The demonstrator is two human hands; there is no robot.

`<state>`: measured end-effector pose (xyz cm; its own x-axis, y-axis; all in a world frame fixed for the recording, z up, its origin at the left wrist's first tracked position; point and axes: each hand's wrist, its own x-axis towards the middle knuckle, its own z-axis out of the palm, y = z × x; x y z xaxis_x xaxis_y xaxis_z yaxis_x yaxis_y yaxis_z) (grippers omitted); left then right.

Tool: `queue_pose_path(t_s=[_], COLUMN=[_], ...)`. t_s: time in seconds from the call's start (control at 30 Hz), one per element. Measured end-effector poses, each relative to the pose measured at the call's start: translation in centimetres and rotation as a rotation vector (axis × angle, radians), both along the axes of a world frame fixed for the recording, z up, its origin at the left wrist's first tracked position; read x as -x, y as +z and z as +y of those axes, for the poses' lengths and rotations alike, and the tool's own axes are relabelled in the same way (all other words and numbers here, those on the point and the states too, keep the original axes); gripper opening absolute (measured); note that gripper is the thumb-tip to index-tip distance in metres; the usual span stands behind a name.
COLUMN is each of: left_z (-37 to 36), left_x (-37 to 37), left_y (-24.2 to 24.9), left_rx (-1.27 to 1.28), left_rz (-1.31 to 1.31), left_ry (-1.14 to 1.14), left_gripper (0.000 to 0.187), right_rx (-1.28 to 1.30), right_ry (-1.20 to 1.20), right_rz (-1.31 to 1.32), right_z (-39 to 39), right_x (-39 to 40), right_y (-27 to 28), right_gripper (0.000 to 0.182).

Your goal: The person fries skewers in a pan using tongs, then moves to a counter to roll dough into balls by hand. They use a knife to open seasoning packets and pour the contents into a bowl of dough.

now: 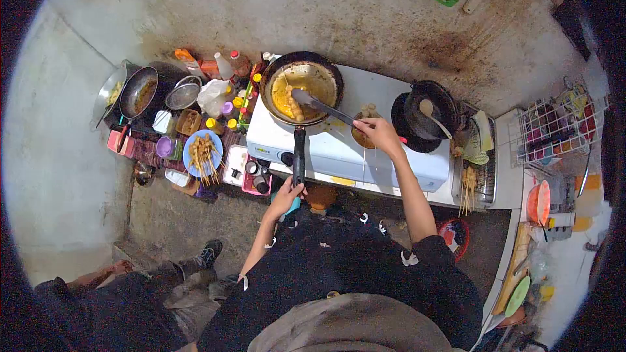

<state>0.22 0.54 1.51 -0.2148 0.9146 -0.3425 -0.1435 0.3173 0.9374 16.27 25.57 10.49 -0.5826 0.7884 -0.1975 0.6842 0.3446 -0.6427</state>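
My left hand (285, 198) is closed around the lower end of the long black handle of a frying pan (334, 77) on the stove. Inside the pan is yellowish, shiny liquid with a skewer of food (295, 105) lying in it. My right hand (379, 134) grips a dark spatula (323, 108), whose flat end reaches into the pan beside the skewer. Below that hand, a small bowl (360, 138) holding skewered balls rests on the stove top, partly hidden by my fingers.
Left of the white stove (391, 168), a blue plate (214, 142) holds several skewers among bottles and containers. A black wok (424, 137) with a ladle (427, 108) stands right. More skewers (468, 186) lie beside a rack. Another person (156, 300) sits at lower left.
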Motion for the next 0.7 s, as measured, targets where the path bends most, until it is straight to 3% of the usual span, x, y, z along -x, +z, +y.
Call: queue_pose_path(t_s=[0.1,0.23,0.33,0.43,0.7], left_z=[-0.2,0.0,0.0,-0.1,0.8], left_x=[0.0,0.0,0.1,0.1,0.5], left_y=[-0.1,0.5,0.3,0.3,2.0], left_rx=[-0.016,0.0,0.007,0.007,0.07], left_rz=[-0.021,-0.003,-0.024,-0.034,0.004], left_ry=[0.001,0.005,0.006,0.007,-0.005], left_gripper=[0.025,0.025,0.025,0.024,0.022], right_rx=[-0.009,-0.09,0.03,-0.082,0.188], right_ry=[-0.135,-0.08,-0.072,-0.1,-0.05], right_rz=[-0.004,-0.012,0.03,-0.025,0.032], right_z=[-0.3,-0.7,-0.4,-0.5,2.0], right_x=[0.4,0.7,1.0,1.3,1.1], right_y=[-0.2,-0.2,-0.8,-0.2,-0.3], right_gripper=[0.047,0.046,0.044,0.045,0.047])
